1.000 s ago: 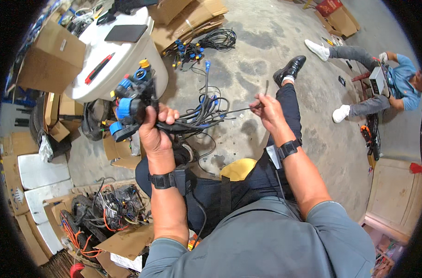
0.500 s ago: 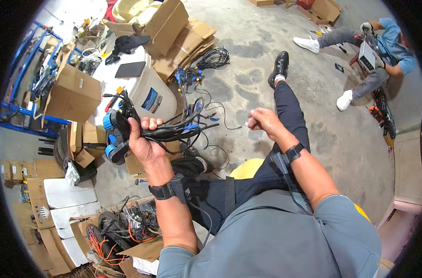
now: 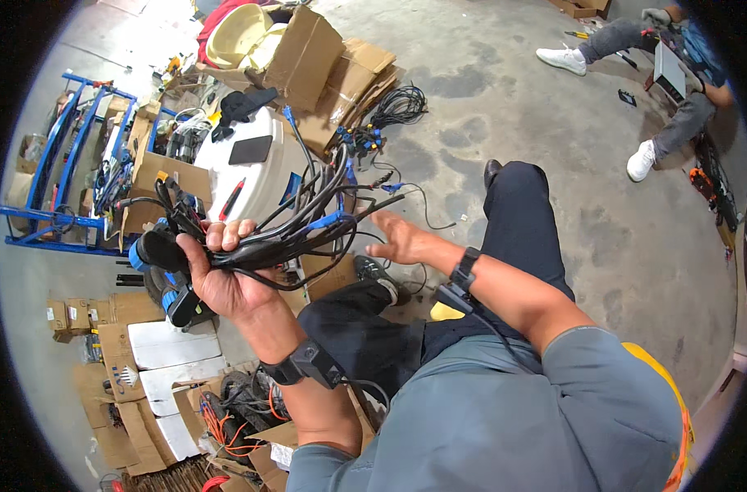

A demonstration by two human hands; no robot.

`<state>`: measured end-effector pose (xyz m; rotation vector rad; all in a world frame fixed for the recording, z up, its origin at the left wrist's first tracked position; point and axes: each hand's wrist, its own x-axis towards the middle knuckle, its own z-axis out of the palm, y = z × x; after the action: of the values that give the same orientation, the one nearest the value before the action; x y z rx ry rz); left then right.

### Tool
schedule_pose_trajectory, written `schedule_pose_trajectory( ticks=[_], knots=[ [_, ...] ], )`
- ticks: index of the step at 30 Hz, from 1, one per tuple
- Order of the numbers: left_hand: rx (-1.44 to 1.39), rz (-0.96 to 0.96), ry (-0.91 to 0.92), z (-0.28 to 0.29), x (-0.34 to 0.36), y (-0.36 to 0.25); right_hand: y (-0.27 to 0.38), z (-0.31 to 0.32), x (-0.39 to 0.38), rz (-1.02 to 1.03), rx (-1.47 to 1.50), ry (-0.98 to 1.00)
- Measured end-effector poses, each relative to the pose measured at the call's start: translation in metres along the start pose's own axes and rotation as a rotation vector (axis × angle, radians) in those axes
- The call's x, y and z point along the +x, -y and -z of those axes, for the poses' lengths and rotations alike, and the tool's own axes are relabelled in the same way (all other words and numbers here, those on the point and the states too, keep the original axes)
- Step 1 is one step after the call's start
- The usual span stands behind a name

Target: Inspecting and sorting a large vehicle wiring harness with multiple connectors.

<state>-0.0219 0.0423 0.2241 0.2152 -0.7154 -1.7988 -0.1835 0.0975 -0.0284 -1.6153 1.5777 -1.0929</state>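
Messily, black cables (some blue-ended) splay from the gripping left hand, right hand unclenched

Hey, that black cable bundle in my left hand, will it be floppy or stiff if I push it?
The black cable bundle is probably springy rather than limp: its loose ends arc outward unsupported beyond your left hand. Pushed, it may tangle, since several strands cross.
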Motion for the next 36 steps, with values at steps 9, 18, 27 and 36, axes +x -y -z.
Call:
schedule_pose_trajectory(
  ticks=[9, 18, 27, 36],
  knots=[
    [0.039, -0.101, -0.114, 0.013, 0.027, 0.006, 0.067, -0.008, -0.002, 0.037, 0.307, 0.421],
    [0.149, -0.181, -0.27, 0.065, 0.068, 0.015, 0.057, -0.001, -0.015, 0.058, 0.273, 0.599],
    [0.424, -0.019, -0.478, 0.163, 0.067, 0.062, -0.053, -0.026, 0.028, -0.079, 0.063, 0.773],
    [0.512, 0.156, -0.521, 0.225, 0.055, 0.104, -0.209, -0.03, 0.104, -0.423, -0.201, 0.364]
  ],
)
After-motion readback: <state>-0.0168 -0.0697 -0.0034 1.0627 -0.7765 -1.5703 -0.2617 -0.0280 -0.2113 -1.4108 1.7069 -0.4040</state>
